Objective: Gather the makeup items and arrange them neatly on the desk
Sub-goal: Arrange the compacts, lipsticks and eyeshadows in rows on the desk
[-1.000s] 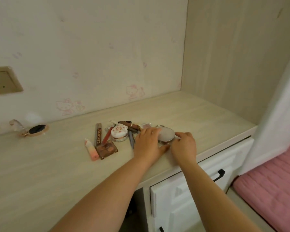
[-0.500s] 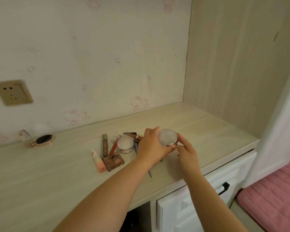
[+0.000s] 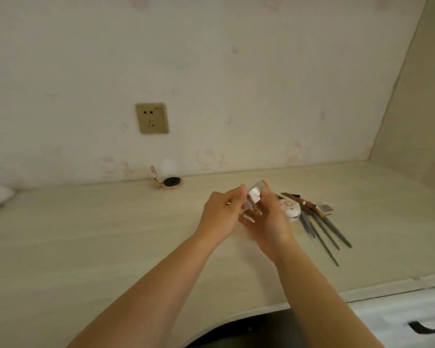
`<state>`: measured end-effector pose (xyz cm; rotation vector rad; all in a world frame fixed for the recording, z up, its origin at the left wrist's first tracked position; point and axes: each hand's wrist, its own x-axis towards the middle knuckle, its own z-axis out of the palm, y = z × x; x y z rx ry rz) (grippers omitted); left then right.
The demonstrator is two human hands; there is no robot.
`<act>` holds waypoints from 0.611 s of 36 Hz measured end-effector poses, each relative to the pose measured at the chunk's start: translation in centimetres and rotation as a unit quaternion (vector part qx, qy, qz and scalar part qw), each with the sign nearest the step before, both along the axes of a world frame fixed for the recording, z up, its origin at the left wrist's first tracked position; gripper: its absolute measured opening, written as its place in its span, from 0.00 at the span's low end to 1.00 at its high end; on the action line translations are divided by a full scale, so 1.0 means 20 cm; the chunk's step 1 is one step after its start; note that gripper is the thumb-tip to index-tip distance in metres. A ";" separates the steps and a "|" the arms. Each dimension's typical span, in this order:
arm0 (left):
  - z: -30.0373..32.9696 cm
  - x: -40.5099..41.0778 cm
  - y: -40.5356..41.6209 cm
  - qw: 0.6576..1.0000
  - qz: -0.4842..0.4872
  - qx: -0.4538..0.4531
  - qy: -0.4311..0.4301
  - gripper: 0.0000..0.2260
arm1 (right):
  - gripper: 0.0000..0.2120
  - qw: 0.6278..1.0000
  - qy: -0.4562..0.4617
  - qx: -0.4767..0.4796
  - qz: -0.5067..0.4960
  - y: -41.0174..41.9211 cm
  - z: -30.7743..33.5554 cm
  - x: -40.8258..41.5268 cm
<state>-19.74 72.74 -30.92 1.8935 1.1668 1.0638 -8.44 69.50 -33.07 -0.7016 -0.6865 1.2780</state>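
— While both hands meet at the middle of the frame, what do they hold?
— The left hand (image 3: 220, 213) and the right hand (image 3: 268, 222) together grip a small bundle of makeup items (image 3: 253, 200), blurred; a shiny pinkish piece shows between the fingertips, and the rest of it cannot be told apart. The left hand's thumb and fingers pinch the bundle from the left, and the right hand's curled fingers cup it from the right. It is lifted above the surface (image 3: 86, 247).
— And the other makeup?
— Just right of the right hand lies a round white compact (image 3: 290, 209) with a pink pattern on its lid. Behind it a brown tube (image 3: 301, 200) lies slantwise, and at its far end a small square case (image 3: 325, 208). Several dark pencils (image 3: 324, 232) fan out toward the lower right of the frame, their upper ends close to the compact.
— Anything apart from that group?
— A small open mirror compact (image 3: 171, 182) sits by the wall, above and left of the hands, well apart from the pile. On the wall (image 3: 236, 84) above it is a gold socket (image 3: 152, 118). At the lower right of the frame a white drawer (image 3: 399, 315) shows, with a black handle (image 3: 427, 327).
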 end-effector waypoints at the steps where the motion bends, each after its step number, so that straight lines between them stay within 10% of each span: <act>1: -0.01 -0.09 0.00 1.000 0.012 0.007 0.004 0.16 | 0.19 1.000 -0.001 -0.008 0.014 0.03 0.00 -0.08; 14: -0.24 -0.82 0.17 0.985 0.155 0.073 -0.024 0.19 | 0.25 0.958 0.078 -0.154 0.230 0.41 -0.06 -0.78; 22: -0.32 -0.78 0.21 0.969 0.172 0.075 0.159 0.29 | 0.25 0.949 0.039 -0.191 0.247 0.46 -0.18 -0.75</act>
